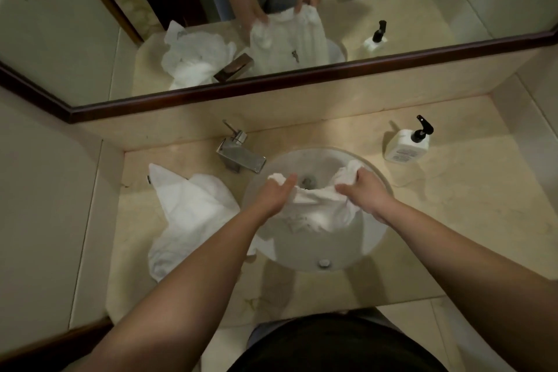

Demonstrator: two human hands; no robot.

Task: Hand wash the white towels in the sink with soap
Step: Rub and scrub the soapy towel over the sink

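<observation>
Over sink (pixel 373 246), hand-held white towel (pixel 317 214)

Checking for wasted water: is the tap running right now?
Off, as far as I can see: no stream falls from the tap into the sink, where both hands grip a towel.

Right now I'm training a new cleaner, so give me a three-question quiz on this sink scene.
1. True or false: both hands grip the towel over the sink.
2. Where is the soap bottle? A) right of the sink B) inside it C) left of the tap
3. What lies on the counter left of the sink?

Key: 1 true: left hand, right hand. 2 A. 3 a second white towel.
</observation>
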